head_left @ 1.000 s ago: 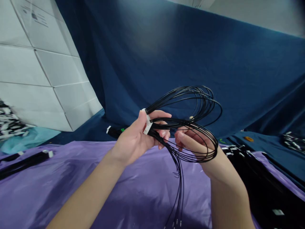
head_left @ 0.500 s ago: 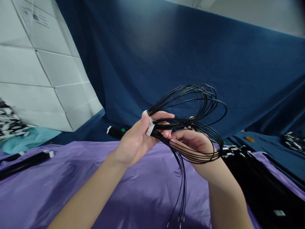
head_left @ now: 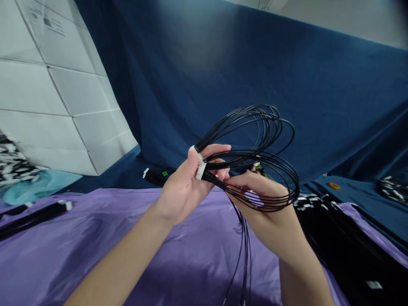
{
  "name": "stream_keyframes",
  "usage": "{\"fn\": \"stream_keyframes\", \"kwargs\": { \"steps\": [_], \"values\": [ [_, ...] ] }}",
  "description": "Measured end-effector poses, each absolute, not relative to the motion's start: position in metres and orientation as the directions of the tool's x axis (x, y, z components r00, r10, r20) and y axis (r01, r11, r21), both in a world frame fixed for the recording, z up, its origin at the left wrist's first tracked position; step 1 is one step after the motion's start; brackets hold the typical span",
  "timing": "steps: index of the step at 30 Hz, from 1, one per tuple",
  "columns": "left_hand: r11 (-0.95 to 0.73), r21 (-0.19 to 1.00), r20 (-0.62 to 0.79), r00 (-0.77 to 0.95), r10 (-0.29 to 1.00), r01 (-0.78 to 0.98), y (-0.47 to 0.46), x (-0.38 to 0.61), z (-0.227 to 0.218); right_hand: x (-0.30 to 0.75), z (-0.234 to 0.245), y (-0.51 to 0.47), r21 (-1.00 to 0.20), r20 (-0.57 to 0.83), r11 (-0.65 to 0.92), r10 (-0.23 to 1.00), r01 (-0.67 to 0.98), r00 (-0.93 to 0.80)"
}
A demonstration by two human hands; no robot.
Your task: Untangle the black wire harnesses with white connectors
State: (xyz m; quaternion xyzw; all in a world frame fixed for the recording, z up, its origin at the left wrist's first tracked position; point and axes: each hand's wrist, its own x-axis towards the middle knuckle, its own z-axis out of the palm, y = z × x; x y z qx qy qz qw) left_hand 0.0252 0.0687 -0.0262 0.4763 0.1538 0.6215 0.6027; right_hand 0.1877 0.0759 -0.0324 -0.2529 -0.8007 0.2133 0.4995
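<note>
My left hand is closed round two white connectors at the end of a bundle of thin black wires. The wires loop up and to the right in several coils, then pass over my right hand. That hand is closed on the lower part of the coil, with its fingers curled toward my left hand. Loose wire ends hang down between my forearms toward the purple cloth.
More black cable bundles with white connectors lie at the left edge, behind my left hand, and in a pile at the right. A stack of white boxes stands at the back left. Dark blue cloth hangs behind.
My right hand has turned palm-down and moved under the coil, closer to my left hand. The wire loops have risen and shifted slightly. My left hand has stayed in place.
</note>
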Motion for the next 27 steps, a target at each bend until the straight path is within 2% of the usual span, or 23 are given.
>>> {"fn": "stream_keyframes", "kwargs": {
  "steps": [4,15,20,27],
  "values": [
    [-0.200,0.753,0.401,0.197,0.895,-0.627,0.0679,0.0266,-0.0252,0.1869,-0.0333,0.0741,-0.579,0.708,0.795,0.601,0.184,-0.370],
    [-0.232,0.766,0.443,0.231,0.866,-0.599,0.0692,0.0275,-0.0310,0.1826,-0.0372,0.0733,-0.702,0.646,0.706,0.686,0.092,-0.334],
    [-0.241,0.740,0.488,0.255,0.835,-0.627,0.0712,0.0295,-0.0317,0.1825,-0.0389,0.0743,-0.668,0.673,0.737,0.658,0.104,-0.339],
    [-0.236,0.710,0.543,0.302,0.784,-0.664,0.0758,0.0295,-0.0342,0.1794,-0.0392,0.0737,-0.584,0.689,0.774,0.632,0.246,-0.354]
  ]
}}
